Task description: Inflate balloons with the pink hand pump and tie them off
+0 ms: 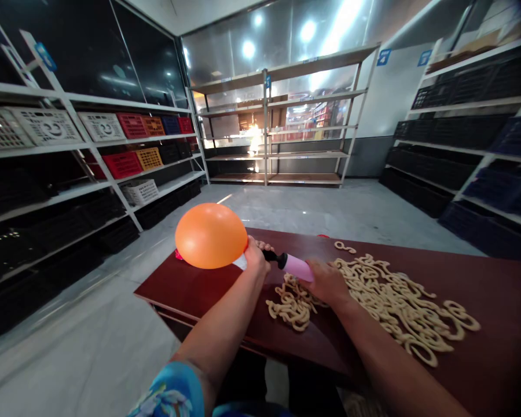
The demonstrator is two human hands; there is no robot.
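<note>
A round, inflated orange balloon stands out to the left over the table. My left hand is closed at the balloon's neck, by the black nozzle end of a hand balloon pump. My fingers hide where balloon and nozzle meet. The pump's pink barrel points right, and my right hand is wrapped around it. Beneath and beyond my right hand lies a pile of tan, curly loops. A smaller heap of tan loops sits between my arms.
The dark red table has its left corner close to my left arm. One pair of tan loops lies near the far edge. Metal shelves with crates line the left; a rack stands behind, and dark crates fill shelves at right.
</note>
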